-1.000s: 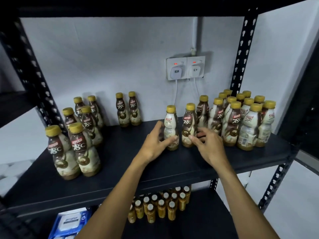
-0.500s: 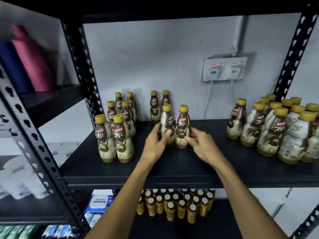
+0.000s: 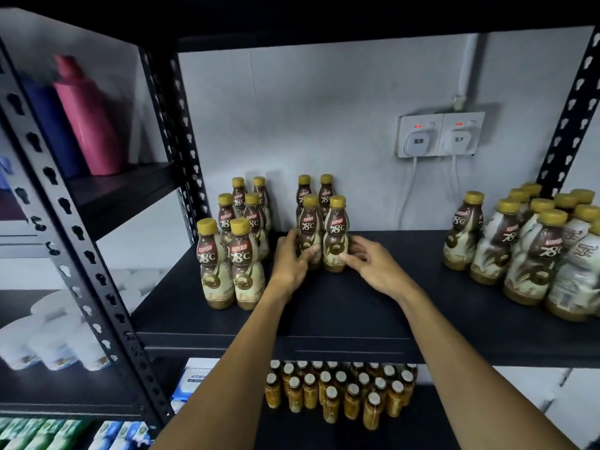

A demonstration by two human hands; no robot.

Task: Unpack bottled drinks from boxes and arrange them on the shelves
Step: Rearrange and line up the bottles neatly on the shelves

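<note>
At the middle of the black metal shelf board (image 3: 357, 306), two gold-capped, brown-and-cream plastic coffee bottles are stood upright, side by side. The left bottle (image 3: 309, 225) is clasped low by the left hand (image 3: 289, 261) and the right bottle (image 3: 336, 232) by the right hand (image 3: 373, 267), with fingers curled round each. The rear pair (image 3: 304, 191) is partly hidden behind them. The bunch (image 3: 548, 254) at the board's right end is cut off.

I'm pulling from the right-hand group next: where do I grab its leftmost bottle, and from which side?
Grip the leftmost bottle at its pinched waist, coming from the front left. It stands upright, bare shelf lies on that side, and other bottles crowd its right.
</note>
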